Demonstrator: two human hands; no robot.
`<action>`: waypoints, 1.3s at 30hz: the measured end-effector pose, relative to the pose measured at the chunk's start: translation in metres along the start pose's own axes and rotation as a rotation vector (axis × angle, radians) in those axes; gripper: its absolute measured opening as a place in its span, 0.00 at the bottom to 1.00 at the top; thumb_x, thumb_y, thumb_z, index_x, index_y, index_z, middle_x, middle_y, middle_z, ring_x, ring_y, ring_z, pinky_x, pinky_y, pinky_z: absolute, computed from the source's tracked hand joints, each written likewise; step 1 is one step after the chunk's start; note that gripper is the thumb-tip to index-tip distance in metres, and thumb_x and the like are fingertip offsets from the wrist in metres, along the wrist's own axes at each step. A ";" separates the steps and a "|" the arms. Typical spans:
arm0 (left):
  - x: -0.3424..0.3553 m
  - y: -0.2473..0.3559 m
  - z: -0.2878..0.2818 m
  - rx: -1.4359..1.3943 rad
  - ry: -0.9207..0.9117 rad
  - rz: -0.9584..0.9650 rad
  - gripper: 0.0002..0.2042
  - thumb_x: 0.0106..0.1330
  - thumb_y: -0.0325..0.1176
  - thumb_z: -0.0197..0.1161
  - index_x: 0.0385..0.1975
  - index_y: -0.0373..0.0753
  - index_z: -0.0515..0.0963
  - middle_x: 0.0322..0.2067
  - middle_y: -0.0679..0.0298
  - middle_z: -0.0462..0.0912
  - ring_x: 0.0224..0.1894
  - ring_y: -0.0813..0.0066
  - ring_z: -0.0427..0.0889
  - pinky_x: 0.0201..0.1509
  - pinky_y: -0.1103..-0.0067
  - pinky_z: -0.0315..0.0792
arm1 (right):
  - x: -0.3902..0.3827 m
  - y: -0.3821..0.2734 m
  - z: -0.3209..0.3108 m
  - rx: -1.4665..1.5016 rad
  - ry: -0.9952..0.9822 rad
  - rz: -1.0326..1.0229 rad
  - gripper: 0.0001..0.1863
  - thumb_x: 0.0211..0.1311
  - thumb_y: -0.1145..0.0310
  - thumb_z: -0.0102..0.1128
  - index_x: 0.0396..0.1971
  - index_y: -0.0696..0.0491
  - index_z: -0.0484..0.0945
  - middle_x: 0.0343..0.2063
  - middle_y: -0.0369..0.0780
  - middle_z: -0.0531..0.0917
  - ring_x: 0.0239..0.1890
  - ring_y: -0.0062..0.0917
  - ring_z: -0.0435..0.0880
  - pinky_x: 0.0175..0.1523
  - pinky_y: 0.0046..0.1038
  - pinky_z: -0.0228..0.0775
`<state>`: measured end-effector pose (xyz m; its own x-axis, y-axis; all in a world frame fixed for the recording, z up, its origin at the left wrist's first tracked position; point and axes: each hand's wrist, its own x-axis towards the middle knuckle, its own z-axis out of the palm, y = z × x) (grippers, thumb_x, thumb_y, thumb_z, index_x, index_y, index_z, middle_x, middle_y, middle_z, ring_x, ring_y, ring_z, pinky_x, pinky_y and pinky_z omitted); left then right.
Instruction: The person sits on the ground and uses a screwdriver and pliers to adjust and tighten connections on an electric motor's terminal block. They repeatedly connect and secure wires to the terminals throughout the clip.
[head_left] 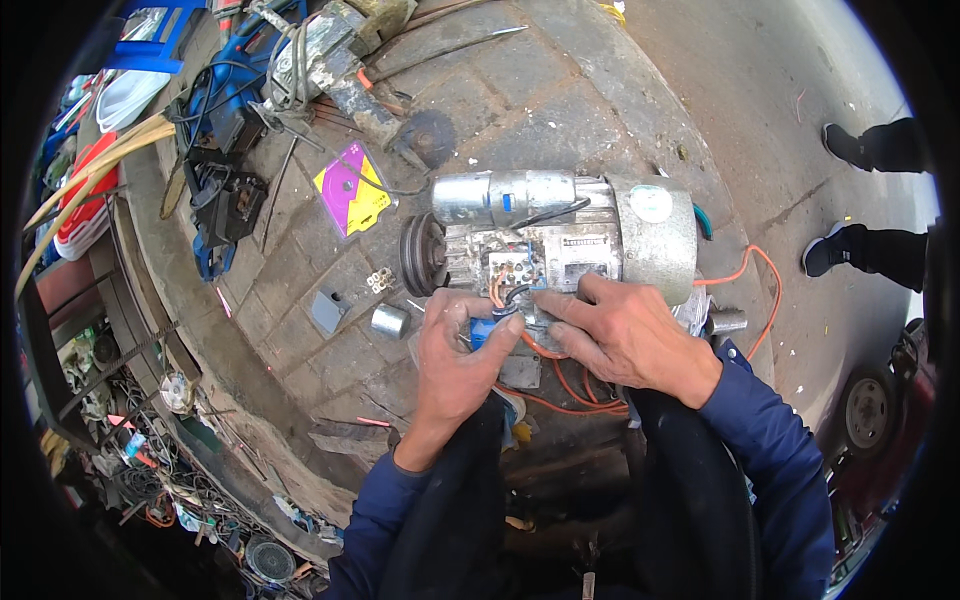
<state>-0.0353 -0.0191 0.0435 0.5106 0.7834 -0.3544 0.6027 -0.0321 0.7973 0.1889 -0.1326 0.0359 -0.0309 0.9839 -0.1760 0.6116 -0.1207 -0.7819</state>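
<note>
A grey electric motor (655, 235) lies on the paving, with a pulley (424, 255) at its left end and a silver cylinder (500, 192) along its far side. Its terminal block (512, 268) is uncovered, with copper-coloured and black wires (516, 293) at its near edge. My left hand (452, 355) is closed on these wires, thumb tip against them, a blue thing (482, 330) showing between thumb and forefinger. My right hand (630, 335) is bent over the near side of the motor, fingertips beside the wires; whatever they pinch is hidden. An orange cable (580, 395) runs beneath.
Left of the motor lie a metal cylinder (390, 320), a grey cover plate (328, 311), small white connectors (380, 280) and a purple-yellow disc package (352, 190). Tools (225, 110) crowd the far left. Another person's shoes (825, 250) stand at the right, near a vehicle wheel (866, 412).
</note>
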 end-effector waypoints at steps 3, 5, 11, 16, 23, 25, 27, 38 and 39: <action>-0.002 -0.003 -0.002 0.028 0.009 0.041 0.13 0.67 0.33 0.82 0.42 0.34 0.85 0.43 0.59 0.81 0.48 0.66 0.83 0.53 0.71 0.77 | 0.003 -0.006 0.001 -0.102 -0.024 -0.019 0.24 0.75 0.52 0.69 0.64 0.49 0.85 0.30 0.43 0.80 0.29 0.42 0.87 0.32 0.43 0.77; -0.001 -0.005 0.000 0.062 0.032 0.090 0.13 0.66 0.32 0.82 0.42 0.35 0.85 0.42 0.59 0.81 0.47 0.67 0.83 0.52 0.72 0.77 | 0.002 -0.007 0.004 -0.115 -0.014 -0.029 0.24 0.74 0.53 0.70 0.63 0.50 0.85 0.30 0.43 0.79 0.29 0.41 0.87 0.32 0.42 0.78; 0.001 -0.008 -0.002 0.097 0.036 0.134 0.15 0.63 0.34 0.84 0.41 0.35 0.84 0.41 0.57 0.81 0.45 0.61 0.84 0.51 0.68 0.77 | 0.001 0.000 0.009 -0.043 0.009 -0.018 0.22 0.71 0.54 0.75 0.57 0.53 0.88 0.30 0.44 0.79 0.29 0.42 0.84 0.33 0.43 0.77; 0.000 -0.009 -0.005 0.086 0.008 0.192 0.15 0.64 0.35 0.83 0.42 0.36 0.84 0.41 0.57 0.80 0.46 0.58 0.82 0.53 0.66 0.75 | -0.002 -0.003 -0.001 0.000 -0.011 0.029 0.21 0.72 0.58 0.75 0.57 0.55 0.86 0.32 0.45 0.79 0.32 0.44 0.85 0.36 0.43 0.79; 0.011 -0.009 -0.020 -0.033 0.006 0.164 0.09 0.77 0.31 0.70 0.48 0.33 0.85 0.46 0.53 0.85 0.48 0.60 0.85 0.57 0.69 0.77 | 0.007 0.002 -0.001 0.087 0.099 0.114 0.21 0.72 0.67 0.72 0.60 0.59 0.83 0.36 0.49 0.83 0.35 0.47 0.86 0.38 0.44 0.79; 0.022 -0.006 -0.026 -0.031 0.056 0.148 0.07 0.79 0.27 0.66 0.50 0.32 0.85 0.46 0.53 0.87 0.48 0.62 0.86 0.56 0.71 0.78 | 0.013 0.001 -0.001 0.111 0.114 0.118 0.21 0.72 0.70 0.70 0.61 0.59 0.82 0.36 0.50 0.83 0.34 0.49 0.86 0.39 0.44 0.79; 0.040 -0.010 -0.035 0.003 0.058 0.166 0.07 0.78 0.26 0.66 0.50 0.32 0.86 0.44 0.56 0.88 0.47 0.63 0.86 0.55 0.71 0.78 | 0.018 0.001 0.000 0.118 0.126 0.129 0.20 0.72 0.70 0.70 0.61 0.59 0.82 0.35 0.49 0.83 0.34 0.50 0.86 0.39 0.45 0.79; 0.047 -0.029 -0.043 0.011 0.060 0.117 0.10 0.71 0.23 0.72 0.50 0.34 0.88 0.44 0.62 0.87 0.42 0.74 0.83 0.48 0.78 0.76 | 0.020 0.000 0.005 0.132 0.107 0.195 0.18 0.73 0.72 0.69 0.59 0.59 0.84 0.45 0.52 0.88 0.44 0.47 0.90 0.51 0.40 0.82; 0.045 -0.030 -0.043 0.001 0.070 0.103 0.10 0.71 0.23 0.72 0.50 0.34 0.88 0.45 0.62 0.87 0.43 0.74 0.83 0.48 0.78 0.76 | 0.021 0.000 0.005 0.113 0.131 0.167 0.18 0.73 0.73 0.69 0.59 0.59 0.84 0.44 0.52 0.88 0.43 0.49 0.90 0.49 0.41 0.83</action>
<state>-0.0567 0.0435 0.0244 0.5262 0.8171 -0.2354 0.5495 -0.1155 0.8274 0.1843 -0.1127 0.0288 0.1706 0.9569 -0.2351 0.5069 -0.2898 -0.8118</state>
